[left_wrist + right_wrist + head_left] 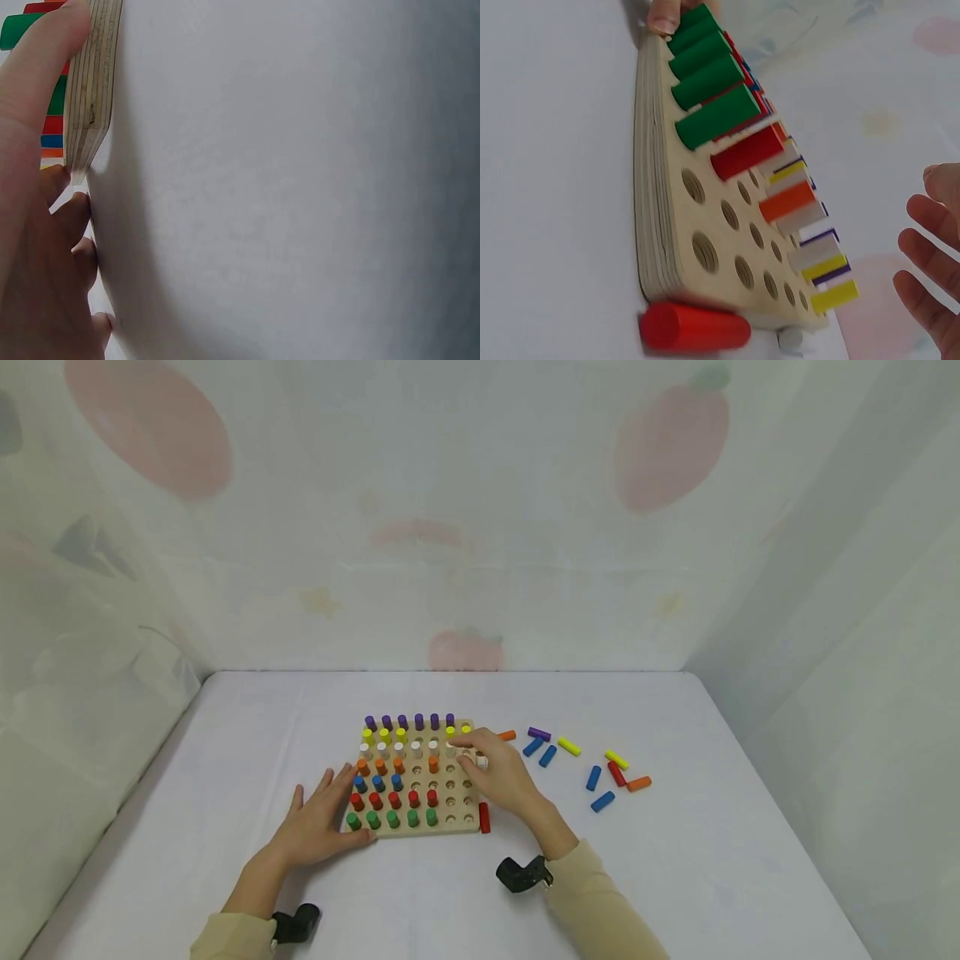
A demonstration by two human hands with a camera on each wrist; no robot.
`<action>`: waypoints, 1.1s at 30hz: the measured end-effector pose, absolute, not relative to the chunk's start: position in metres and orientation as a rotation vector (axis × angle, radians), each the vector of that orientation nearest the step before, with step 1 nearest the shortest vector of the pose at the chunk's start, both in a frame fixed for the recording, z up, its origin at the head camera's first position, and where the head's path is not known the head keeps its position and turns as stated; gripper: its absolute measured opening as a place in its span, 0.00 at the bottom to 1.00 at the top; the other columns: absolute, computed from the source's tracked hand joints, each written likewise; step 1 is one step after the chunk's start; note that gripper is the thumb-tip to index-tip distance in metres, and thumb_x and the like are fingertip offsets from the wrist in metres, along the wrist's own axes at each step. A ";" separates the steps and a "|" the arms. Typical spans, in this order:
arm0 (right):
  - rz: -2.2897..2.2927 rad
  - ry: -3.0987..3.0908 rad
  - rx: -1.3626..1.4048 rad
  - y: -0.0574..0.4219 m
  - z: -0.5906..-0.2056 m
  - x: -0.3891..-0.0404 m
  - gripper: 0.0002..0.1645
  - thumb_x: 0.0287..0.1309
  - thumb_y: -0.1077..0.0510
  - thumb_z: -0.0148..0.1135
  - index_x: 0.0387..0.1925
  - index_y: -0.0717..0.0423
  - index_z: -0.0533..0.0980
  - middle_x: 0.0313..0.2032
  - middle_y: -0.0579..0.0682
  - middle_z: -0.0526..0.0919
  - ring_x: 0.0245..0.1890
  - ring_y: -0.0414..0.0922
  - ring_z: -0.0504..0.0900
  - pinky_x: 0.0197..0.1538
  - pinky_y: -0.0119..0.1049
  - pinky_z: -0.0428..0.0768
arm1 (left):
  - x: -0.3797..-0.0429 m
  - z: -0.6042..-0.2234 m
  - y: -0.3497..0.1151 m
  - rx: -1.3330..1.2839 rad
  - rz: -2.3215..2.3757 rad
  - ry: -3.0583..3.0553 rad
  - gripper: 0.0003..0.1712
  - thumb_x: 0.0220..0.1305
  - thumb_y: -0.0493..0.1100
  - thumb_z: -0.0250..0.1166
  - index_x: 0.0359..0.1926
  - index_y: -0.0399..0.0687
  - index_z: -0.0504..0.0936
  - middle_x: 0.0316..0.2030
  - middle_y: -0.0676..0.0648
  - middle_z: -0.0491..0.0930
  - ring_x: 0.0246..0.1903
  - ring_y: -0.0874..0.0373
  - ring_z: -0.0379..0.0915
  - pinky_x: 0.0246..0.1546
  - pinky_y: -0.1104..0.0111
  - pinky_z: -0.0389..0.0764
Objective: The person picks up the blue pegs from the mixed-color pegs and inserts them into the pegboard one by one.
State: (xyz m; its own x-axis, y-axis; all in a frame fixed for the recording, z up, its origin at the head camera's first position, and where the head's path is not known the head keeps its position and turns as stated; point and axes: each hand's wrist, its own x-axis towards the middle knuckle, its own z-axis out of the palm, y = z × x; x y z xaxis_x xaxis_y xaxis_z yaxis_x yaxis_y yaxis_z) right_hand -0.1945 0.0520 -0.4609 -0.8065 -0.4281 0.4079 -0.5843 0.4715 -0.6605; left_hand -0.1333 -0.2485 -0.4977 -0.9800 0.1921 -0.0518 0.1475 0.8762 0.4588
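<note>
A wooden pegboard (459,810) lies on the table, with rows of purple, yellow, white, orange, blue, red and green pegs. My left hand (318,825) braces its near left corner, thumb at the front edge and spread fingers along the left side. Over the board's right part is my right hand (501,772), index fingertip close to a white peg (451,749) standing in the white row. In the right wrist view its fingers are extended beside the board, with no peg visible in them. Empty holes show at the right of several rows.
A red peg (694,328) and a white peg (790,340) lie along the board's right side. Farther right are scattered loose pegs, including a purple peg (539,734), a yellow peg (569,747), a blue peg (603,802) and an orange peg (639,784).
</note>
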 end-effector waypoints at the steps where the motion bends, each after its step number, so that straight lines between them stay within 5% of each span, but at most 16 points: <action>1: 1.246 -2.524 0.870 0.055 -0.462 -0.195 0.15 0.57 0.61 0.59 0.48 0.51 0.76 0.44 0.46 0.80 0.41 0.41 0.78 0.44 0.40 0.80 | -0.133 -0.498 -0.248 0.266 0.710 2.950 0.61 0.39 0.69 0.68 0.70 0.49 0.53 0.69 0.39 0.53 0.68 0.36 0.41 0.60 0.34 0.33; 20: 1.163 -2.585 0.591 0.114 -0.489 -0.209 0.23 0.57 0.59 0.60 0.55 0.51 0.72 0.54 0.45 0.75 0.58 0.43 0.71 0.59 0.42 0.72 | -0.134 -0.498 -0.248 0.253 0.706 2.946 0.62 0.39 0.70 0.68 0.70 0.48 0.53 0.69 0.40 0.52 0.69 0.38 0.40 0.61 0.35 0.32; 33: 1.086 -2.677 0.484 0.141 -0.502 -0.210 0.27 0.53 0.58 0.65 0.56 0.57 0.71 0.55 0.53 0.74 0.56 0.49 0.72 0.59 0.46 0.71 | -0.134 -0.499 -0.249 0.241 0.702 2.939 0.62 0.39 0.71 0.67 0.70 0.48 0.53 0.70 0.40 0.52 0.69 0.38 0.39 0.61 0.35 0.32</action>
State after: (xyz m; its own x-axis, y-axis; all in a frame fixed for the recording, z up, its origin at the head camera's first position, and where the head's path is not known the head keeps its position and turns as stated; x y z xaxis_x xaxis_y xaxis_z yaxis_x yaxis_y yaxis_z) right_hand -0.2103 0.1410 -0.5020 -0.9235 -0.2202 0.3142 -0.3768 0.6743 -0.6350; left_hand -0.1342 -0.2491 -0.4993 -0.9813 0.1793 -0.0694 0.1285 0.8803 0.4566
